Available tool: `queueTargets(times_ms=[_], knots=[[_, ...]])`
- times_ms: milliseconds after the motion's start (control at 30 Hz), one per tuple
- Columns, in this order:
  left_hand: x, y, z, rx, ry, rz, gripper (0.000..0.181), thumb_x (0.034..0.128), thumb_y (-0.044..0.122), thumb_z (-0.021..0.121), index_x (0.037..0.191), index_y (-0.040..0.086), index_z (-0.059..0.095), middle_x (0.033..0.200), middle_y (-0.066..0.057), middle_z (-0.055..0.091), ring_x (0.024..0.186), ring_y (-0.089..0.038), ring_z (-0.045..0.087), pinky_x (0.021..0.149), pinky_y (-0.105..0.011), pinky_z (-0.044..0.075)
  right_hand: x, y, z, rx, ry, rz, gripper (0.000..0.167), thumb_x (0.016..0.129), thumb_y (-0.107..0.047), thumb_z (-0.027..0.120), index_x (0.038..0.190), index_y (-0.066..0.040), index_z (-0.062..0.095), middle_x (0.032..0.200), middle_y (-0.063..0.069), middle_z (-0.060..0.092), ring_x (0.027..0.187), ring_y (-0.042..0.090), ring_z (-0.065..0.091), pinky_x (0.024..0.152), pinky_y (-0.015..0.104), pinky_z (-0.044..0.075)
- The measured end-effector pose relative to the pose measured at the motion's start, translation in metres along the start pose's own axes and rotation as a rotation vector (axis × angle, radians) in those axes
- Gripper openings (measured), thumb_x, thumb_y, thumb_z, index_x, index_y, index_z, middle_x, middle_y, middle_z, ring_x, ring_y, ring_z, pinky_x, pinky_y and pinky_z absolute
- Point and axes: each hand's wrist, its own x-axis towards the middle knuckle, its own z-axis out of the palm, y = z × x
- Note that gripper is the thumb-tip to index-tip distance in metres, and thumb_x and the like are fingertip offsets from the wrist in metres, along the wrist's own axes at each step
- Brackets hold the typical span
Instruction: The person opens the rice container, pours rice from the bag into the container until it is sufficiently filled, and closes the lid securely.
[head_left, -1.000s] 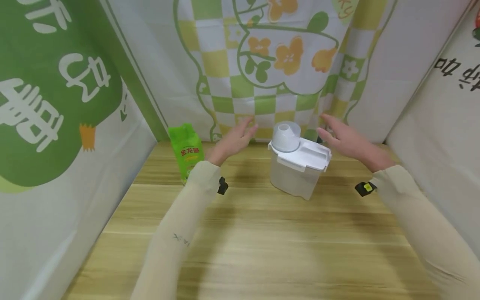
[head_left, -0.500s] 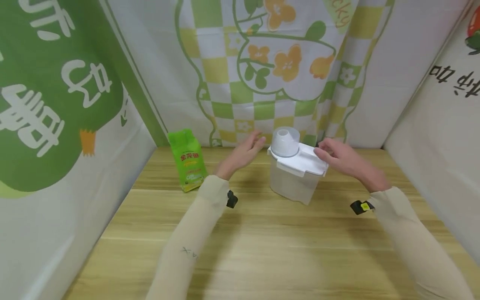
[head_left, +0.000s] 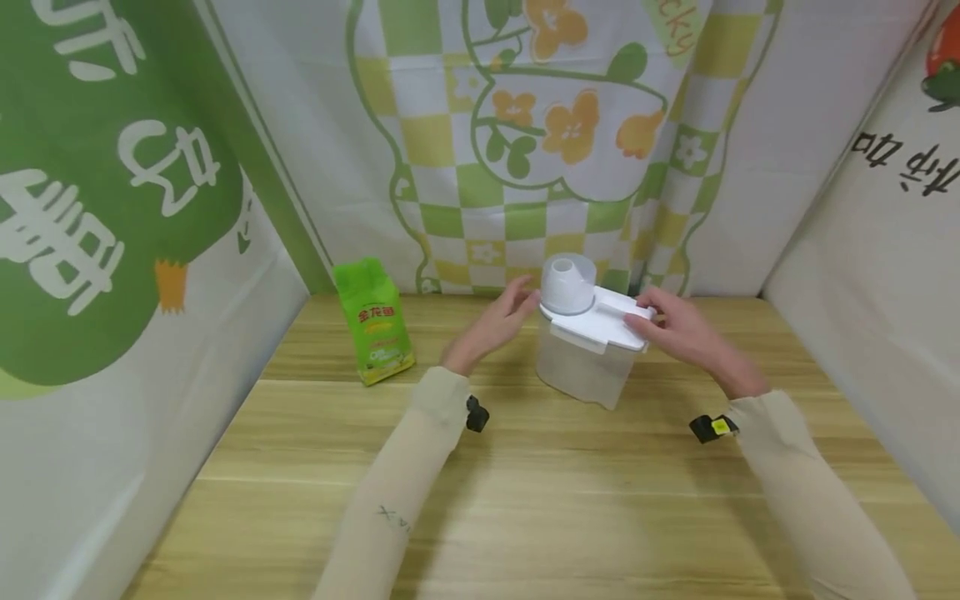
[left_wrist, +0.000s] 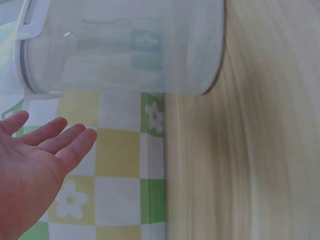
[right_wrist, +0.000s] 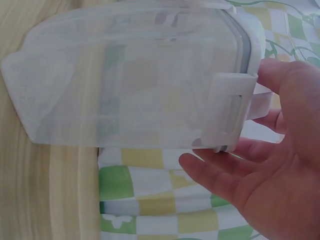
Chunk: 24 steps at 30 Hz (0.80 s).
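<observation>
The pale wood-grain desk point(head_left: 555, 517) carries, towards twelve o'clock, the clear plastic container with a white lid point(head_left: 577, 371). Its three-o'clock end sits in the grip of the right hand point(head_left: 678, 329); the left hand point(head_left: 497, 323), at nine, is near it, its grip wide. One-sided lifting could tip it; loose latches could free the lid. The green wall banner point(head_left: 187, 83) includes "好"; the glossy green bag point(head_left: 380, 329), also at nine, reads "金龙鱼".

“金龙鱼” on green bag point(head_left: 377, 325)
</observation>
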Motion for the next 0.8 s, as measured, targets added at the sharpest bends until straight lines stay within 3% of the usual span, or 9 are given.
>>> queueTargets(times_ms=[100,233,400,667,800], knots=[[0.001,-0.003,0.006,-0.052,-0.02,0.01,0.079,0.0979,0.063,0.037,0.157,0.017,0.013,0.156,-0.012,0.036,0.143,-0.03,0.038,0.117,-0.047,0.033,-0.002,0.002,0.003,0.016,0.043,-0.014,0.025,0.099,-0.027,0.059,0.107,-0.004,0.057,0.109,0.017,0.062,0.102,0.033,0.062,0.076,0.029,0.051],[0.001,-0.004,0.011,-0.103,-0.006,0.013,0.082,0.0966,0.062,0.044,0.157,0.017,0.011,0.157,-0.013,0.034,0.143,-0.033,0.038,0.116,-0.048,0.034,-0.003,0.003,0.01,0.052,0.107,-0.034,0.024,0.098,-0.024,0.06,0.106,-0.002,0.058,0.115,0.019,0.062,0.102,0.029,0.059,0.076,0.018,0.049],[0.0,-0.005,0.016,-0.121,-0.005,0.017,0.083,0.0953,0.061,0.048,0.158,0.02,0.011,0.16,-0.015,0.029,0.143,-0.032,0.038,0.115,-0.046,0.036,-0.001,0.006,0.018,0.098,0.181,-0.052,0.021,0.097,-0.018,0.061,0.099,0.002,0.055,0.128,0.028,0.059,0.109,0.035,0.058,0.074,0.005,0.044],[0.0,-0.006,0.016,-0.113,0.016,0.058,0.075,0.098,0.053,0.05,0.157,0.023,0.016,0.161,-0.014,0.027,0.143,-0.033,0.038,0.112,-0.048,0.04,0.002,0.003,0.022,0.073,0.198,-0.047,0.021,0.099,-0.022,0.059,0.099,-0.001,0.056,0.134,0.025,0.057,0.114,0.035,0.058,0.079,0.015,0.049],[-0.003,-0.005,0.014,-0.078,0.016,0.079,0.075,0.0986,0.051,0.05,0.157,0.021,0.015,0.16,-0.014,0.028,0.142,-0.032,0.038,0.111,-0.048,0.04,0.002,0.0,0.023,0.098,0.194,-0.05,0.02,0.099,-0.02,0.058,0.099,0.0,0.056,0.133,0.026,0.057,0.113,0.035,0.058,0.077,0.007,0.044]])
